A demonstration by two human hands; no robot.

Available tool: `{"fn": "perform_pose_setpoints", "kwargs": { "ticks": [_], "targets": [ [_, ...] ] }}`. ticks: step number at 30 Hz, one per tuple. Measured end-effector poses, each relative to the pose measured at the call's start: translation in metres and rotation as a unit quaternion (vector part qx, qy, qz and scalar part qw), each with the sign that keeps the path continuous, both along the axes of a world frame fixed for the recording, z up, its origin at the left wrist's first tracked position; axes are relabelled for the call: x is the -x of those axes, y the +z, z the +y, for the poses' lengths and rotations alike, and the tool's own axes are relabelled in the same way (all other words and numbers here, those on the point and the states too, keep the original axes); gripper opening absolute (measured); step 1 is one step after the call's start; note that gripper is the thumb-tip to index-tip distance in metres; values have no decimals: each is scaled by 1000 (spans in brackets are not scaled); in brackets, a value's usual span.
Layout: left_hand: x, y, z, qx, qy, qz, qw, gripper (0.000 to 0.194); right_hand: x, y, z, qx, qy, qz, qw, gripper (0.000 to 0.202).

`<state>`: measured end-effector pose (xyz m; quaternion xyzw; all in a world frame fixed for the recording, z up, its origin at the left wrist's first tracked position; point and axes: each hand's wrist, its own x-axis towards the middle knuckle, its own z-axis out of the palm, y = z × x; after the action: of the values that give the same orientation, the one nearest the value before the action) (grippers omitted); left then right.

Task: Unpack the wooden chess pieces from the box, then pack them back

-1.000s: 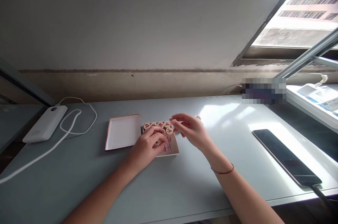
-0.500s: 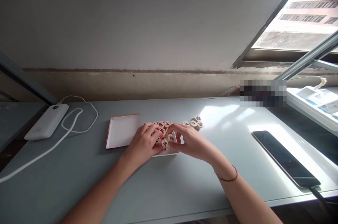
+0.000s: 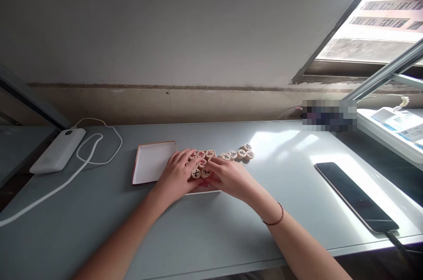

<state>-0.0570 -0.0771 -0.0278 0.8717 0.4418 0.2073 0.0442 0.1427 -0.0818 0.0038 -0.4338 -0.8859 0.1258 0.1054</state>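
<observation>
An open box (image 3: 211,191) holds round Chinese chess pieces (image 3: 200,154), red-marked ones in the far rows and black-marked ones nearer. My left hand (image 3: 176,174) curls over the box's left side, gripping it. Its fingers rest over pieces, and its thumb lies beside a black-marked piece (image 3: 195,173). At the right of the box, the thumb and fingers of my right hand (image 3: 228,175) close on another black-marked Chinese chess piece (image 3: 205,173), partly hidden by them. Several more black-marked pieces (image 3: 242,153) lie on the table just right of the box.
A box lid (image 3: 155,163) lies inside-up left of the box. Farther left is a white power bank (image 3: 57,151) with a looped white cable (image 3: 88,156). A phone (image 3: 357,196) with a cable lies at the right. The grey table (image 3: 185,240) meets a wall at the back.
My right hand has moved left and closed in at the pieces. The near black-marked pieces now sit closer to the row behind. More loose pieces show beside the box.
</observation>
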Motion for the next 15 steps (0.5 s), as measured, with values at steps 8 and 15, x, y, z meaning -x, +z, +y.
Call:
{"fn": "perform_pose_setpoints", "kwargs": {
  "ticks": [8, 15],
  "targets": [
    [0, 1, 0, 1, -8, -18, 1000, 44, -48, 2, 38, -53, -350, -33, 935, 30],
    [1, 1, 1, -10, -3, -22, 1000, 49, -73, -6, 62, 118, -435, -94, 888, 29]
  ]
}}
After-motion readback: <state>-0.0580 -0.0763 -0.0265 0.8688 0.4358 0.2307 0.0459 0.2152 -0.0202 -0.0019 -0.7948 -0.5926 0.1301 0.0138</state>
